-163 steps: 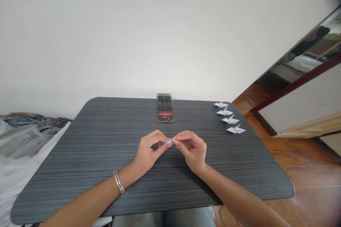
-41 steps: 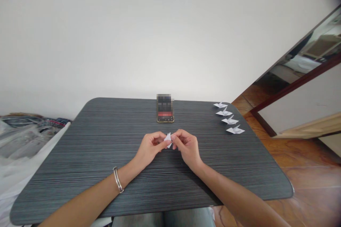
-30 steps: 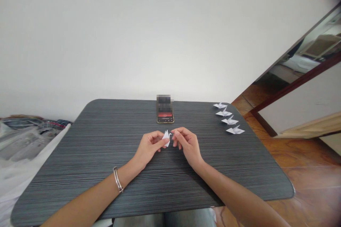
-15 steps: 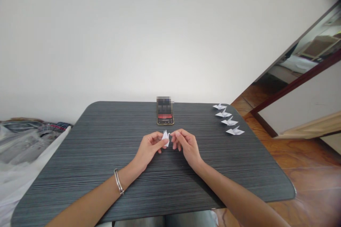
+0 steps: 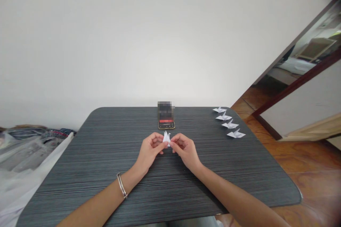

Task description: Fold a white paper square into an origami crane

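A small white paper crane (image 5: pixel 166 137) is held upright between my two hands above the middle of the table. My left hand (image 5: pixel 151 148) pinches its left side, thumb in front and fingers behind. From the other side my right hand (image 5: pixel 185 148) grips the crane's lower right part between thumb and index finger, just under the bent tip. The wings point up, pressed close together. Both thumbs almost meet at the paper and cover its lower part.
Several finished paper cranes (image 5: pixel 229 124) stand in a slanted row at the table's right edge. A phone (image 5: pixel 166 115) leans near the back edge, behind my hands. The dark wood-grain table (image 5: pixel 106 170) meets a white wall (image 5: pixel 133 35). Plastic-wrapped items (image 5: pixel 23 156) lie to the left.
My right thumb and index finger have moved from the crane's bent tip down to its lower right body. My left hand keeps its pinch. The view has tilted slightly upward.
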### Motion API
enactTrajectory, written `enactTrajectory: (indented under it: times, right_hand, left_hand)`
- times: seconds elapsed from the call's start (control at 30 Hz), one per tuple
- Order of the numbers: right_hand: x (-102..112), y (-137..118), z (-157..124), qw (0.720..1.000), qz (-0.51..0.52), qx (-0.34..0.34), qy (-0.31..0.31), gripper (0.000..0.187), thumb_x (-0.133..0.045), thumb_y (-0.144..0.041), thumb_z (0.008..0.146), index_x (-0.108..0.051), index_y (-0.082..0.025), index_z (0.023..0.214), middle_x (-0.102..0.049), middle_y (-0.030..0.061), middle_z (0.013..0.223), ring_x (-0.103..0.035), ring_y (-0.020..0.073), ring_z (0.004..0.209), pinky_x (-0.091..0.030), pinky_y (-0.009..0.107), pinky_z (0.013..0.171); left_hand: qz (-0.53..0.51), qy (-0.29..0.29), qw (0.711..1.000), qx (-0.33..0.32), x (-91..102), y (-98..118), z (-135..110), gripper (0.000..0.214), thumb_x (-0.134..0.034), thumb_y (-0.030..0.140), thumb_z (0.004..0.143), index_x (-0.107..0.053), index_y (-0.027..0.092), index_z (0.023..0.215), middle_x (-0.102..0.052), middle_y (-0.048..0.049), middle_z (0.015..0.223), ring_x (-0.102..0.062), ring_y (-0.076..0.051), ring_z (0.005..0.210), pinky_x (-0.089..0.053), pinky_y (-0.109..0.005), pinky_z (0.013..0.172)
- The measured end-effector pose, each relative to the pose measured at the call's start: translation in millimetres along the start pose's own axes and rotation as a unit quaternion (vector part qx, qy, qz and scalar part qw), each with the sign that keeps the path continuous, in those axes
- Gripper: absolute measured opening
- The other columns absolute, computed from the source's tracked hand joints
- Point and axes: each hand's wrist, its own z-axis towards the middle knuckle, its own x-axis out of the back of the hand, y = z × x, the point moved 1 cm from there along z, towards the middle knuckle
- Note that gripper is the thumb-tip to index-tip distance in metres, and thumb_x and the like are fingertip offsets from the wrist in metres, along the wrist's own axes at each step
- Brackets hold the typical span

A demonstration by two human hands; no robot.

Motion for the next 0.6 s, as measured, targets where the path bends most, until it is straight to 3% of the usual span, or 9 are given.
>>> enactTrajectory:
  times: [0.13, 0.3, 0.6]
  right_hand:
    - [2.7, 0.9, 2.1, 1.0, -0.015, -0.002, 0.001, 0.016, -0.061, -0.033, 0.075, -0.055, -0.018, 0.071, -0.055, -0.0032, 0.057, -0.049, 0.0088, 0.046, -0.038, 0.02, 0.042]
    - [6.3, 0.2, 4.1, 1.0, -0.015, -0.012, 0.002, 0.018, -0.06, -0.034, 0.076, -0.055, -0.018, 0.07, -0.051, -0.0045, 0.052, -0.046, 0.0082, 0.043, -0.031, 0.018, 0.037]
    - [9.1, -1.6, 5.2, 0.999, 0.006, -0.026, -0.019, 0.016, -0.059, -0.031, 0.076, -0.054, -0.017, 0.07, -0.049, -0.0059, 0.047, -0.04, 0.0063, 0.039, -0.028, 0.018, 0.037]
  left_hand:
    - [-0.004, 0.001, 1.0, 0.002, -0.2, -1.2, -0.3, 0.026, -0.072, 0.029, 0.062, -0.056, 0.013, 0.074, -0.063, -0.0012, 0.067, -0.059, -0.012, 0.061, -0.047, -0.021, 0.051]
    - [-0.052, 0.011, 0.998, 0.023, 1.0, -1.8, 0.7, 0.033, -0.062, 0.043, 0.072, -0.061, 0.012, 0.081, -0.064, -0.004, 0.068, -0.061, -0.014, 0.063, -0.051, -0.024, 0.056]
    - [-0.018, -0.01, 1.0, 0.013, 2.1, -0.5, 1.3, 0.021, -0.066, 0.031, 0.071, -0.064, 0.011, 0.077, -0.066, -0.0034, 0.068, -0.06, -0.011, 0.061, -0.05, -0.021, 0.058]
